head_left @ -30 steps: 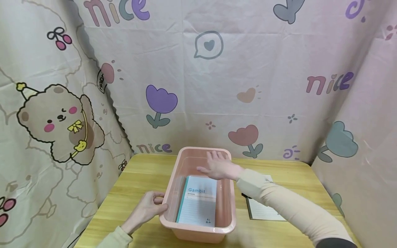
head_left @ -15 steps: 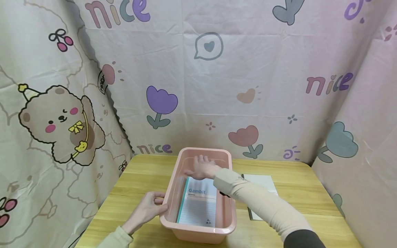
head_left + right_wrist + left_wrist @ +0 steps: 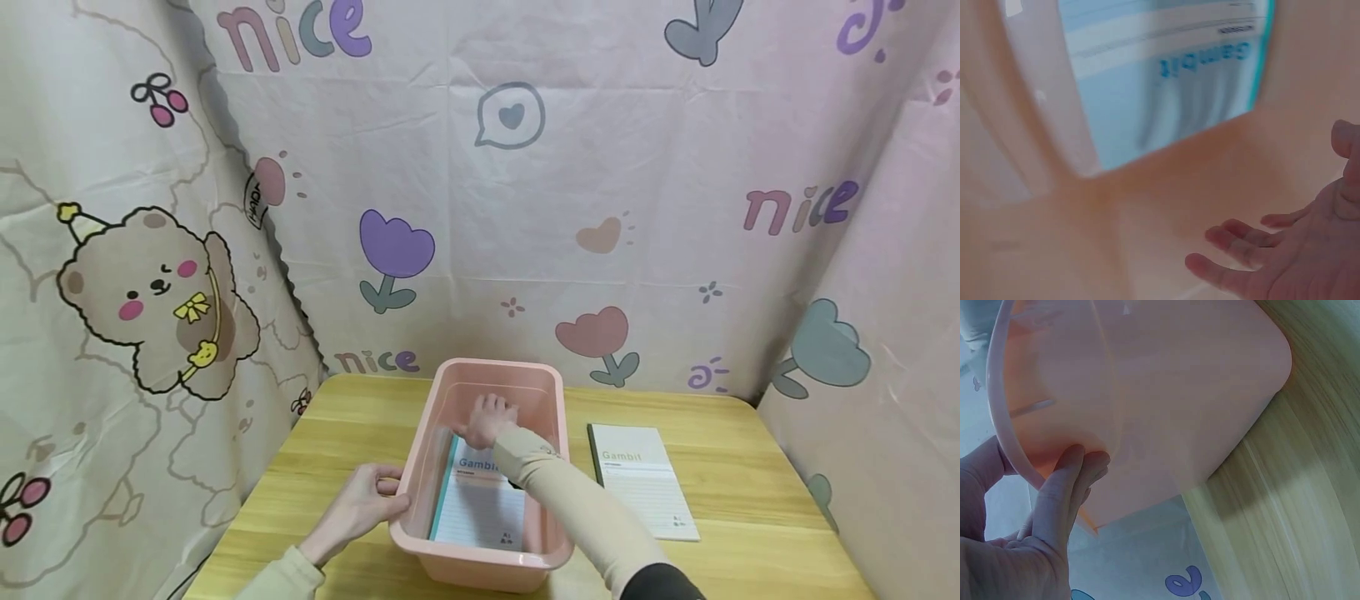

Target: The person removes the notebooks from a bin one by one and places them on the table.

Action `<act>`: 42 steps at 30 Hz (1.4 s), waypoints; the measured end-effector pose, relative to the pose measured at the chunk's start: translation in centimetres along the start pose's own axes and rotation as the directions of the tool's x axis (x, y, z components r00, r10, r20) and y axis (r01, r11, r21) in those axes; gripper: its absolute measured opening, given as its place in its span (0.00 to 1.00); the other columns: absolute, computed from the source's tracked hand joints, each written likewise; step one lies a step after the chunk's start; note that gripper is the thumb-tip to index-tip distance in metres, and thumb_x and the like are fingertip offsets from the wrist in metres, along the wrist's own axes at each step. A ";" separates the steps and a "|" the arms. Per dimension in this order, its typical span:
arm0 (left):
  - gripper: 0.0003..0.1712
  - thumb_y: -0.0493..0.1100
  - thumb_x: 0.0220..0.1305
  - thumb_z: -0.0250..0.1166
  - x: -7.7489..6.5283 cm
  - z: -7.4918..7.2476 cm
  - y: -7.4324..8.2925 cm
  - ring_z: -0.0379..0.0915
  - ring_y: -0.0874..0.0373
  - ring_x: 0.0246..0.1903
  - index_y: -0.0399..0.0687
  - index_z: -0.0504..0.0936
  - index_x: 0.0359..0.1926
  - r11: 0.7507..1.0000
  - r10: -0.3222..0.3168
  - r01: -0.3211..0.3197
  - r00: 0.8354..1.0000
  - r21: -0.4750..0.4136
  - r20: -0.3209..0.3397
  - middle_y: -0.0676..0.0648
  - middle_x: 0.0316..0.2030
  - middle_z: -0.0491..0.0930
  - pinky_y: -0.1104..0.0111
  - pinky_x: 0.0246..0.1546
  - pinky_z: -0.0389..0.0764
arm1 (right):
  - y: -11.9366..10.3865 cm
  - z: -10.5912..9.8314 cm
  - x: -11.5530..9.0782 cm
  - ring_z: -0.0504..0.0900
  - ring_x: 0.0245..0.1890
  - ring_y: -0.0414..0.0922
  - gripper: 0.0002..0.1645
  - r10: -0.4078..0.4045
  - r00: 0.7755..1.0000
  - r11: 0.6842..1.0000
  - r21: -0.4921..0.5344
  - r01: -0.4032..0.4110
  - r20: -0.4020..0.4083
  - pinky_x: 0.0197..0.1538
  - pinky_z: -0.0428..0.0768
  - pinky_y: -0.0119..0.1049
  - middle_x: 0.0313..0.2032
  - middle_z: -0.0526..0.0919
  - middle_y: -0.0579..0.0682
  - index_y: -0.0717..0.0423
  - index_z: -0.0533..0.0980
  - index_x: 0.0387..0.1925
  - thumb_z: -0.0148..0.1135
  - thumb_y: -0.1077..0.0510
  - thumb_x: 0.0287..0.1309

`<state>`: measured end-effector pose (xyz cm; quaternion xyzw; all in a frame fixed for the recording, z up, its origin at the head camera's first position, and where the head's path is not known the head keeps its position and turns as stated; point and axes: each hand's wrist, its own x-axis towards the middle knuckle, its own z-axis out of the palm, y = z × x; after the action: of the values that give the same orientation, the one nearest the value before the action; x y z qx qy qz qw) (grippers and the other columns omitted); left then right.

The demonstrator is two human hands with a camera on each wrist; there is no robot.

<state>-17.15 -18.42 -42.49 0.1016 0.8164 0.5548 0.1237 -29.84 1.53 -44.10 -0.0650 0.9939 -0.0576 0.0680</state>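
A pink plastic storage bin (image 3: 480,573) stands on the table. My left hand (image 3: 360,505) holds its left rim, thumb over the edge and fingers (image 3: 1060,494) against the outer wall. Flat inside the bin lies a white notebook (image 3: 476,517) with a teal spine and "Gambit" on its cover. My right hand (image 3: 489,419) reaches into the bin over the far end of that notebook, fingers spread and holding nothing. In the right wrist view, the hand (image 3: 1285,250) is apart from the notebook, and finger shadows fall across the cover.
A second "Gambit" notebook (image 3: 648,492), with a dark spine, lies on the wooden table (image 3: 735,467) right of the bin. A patterned curtain (image 3: 487,208) hangs behind the table and along both sides.
My right hand has moved left and down into the bin from near its right rim. The right-hand notebook, partly covered by the sleeve before, shows more fully. My left hand keeps its hold.
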 end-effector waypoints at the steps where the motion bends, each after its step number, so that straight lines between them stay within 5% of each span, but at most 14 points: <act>1: 0.29 0.30 0.56 0.61 0.0 0.0 0.0 0.87 0.42 0.40 0.12 0.69 0.56 1.000 -0.002 0.002 1.000 -0.001 0.000 0.23 0.43 0.84 0.63 0.38 0.89 | 0.1 0.4 0.2 0.71 0.66 0.55 0.50 0.005 1.000 1.000 0.008 -0.005 -0.006 0.66 0.72 0.56 0.65 0.73 0.58 0.59 0.66 0.68 0.51 0.25 0.62; 13: 0.30 0.31 0.55 0.62 0.0 -0.1 0.4 0.87 0.43 0.40 0.13 0.70 0.57 1.000 -0.019 0.019 1.000 -0.003 -0.013 0.24 0.42 0.85 0.64 0.37 0.88 | 0.2 3.2 0.0 0.72 0.66 0.55 0.45 0.015 0.999 0.999 0.033 -0.016 0.030 0.67 0.73 0.59 0.64 0.74 0.59 0.62 0.67 0.66 0.60 0.32 0.62; 20: 0.28 0.30 0.56 0.61 0.0 -0.2 0.2 0.87 0.41 0.40 0.13 0.70 0.56 1.000 -0.008 0.008 1.000 0.006 -0.019 0.24 0.42 0.85 0.62 0.38 0.89 | 0.1 7.1 2.1 0.68 0.70 0.56 0.52 0.067 0.996 0.997 0.041 -0.070 0.053 0.69 0.70 0.57 0.69 0.70 0.59 0.60 0.62 0.72 0.58 0.28 0.60; 29: 0.29 0.30 0.56 0.61 -0.1 -0.4 0.4 0.87 0.41 0.41 0.13 0.70 0.57 1.000 -0.024 0.024 1.000 -0.005 -0.007 0.24 0.43 0.85 0.64 0.37 0.88 | -0.4 6.6 0.8 0.62 0.75 0.57 0.61 0.034 0.990 0.999 0.026 -0.038 0.133 0.76 0.63 0.53 0.74 0.65 0.59 0.61 0.59 0.74 0.60 0.24 0.54; 42: 0.30 0.30 0.55 0.62 -0.2 0.2 0.4 0.87 0.39 0.40 0.13 0.70 0.57 1.000 -0.017 0.017 1.000 -0.014 0.000 0.24 0.43 0.84 0.62 0.37 0.89 | 0.8 8.1 1.7 0.54 0.79 0.55 0.69 0.026 0.988 0.996 0.081 -0.038 0.150 0.81 0.50 0.57 0.78 0.58 0.57 0.59 0.55 0.76 0.66 0.22 0.46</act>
<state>-16.95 -18.17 -42.13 0.0939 0.8132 0.5596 0.1292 -30.44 1.18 -52.42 -0.0502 0.9837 -0.0933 0.1455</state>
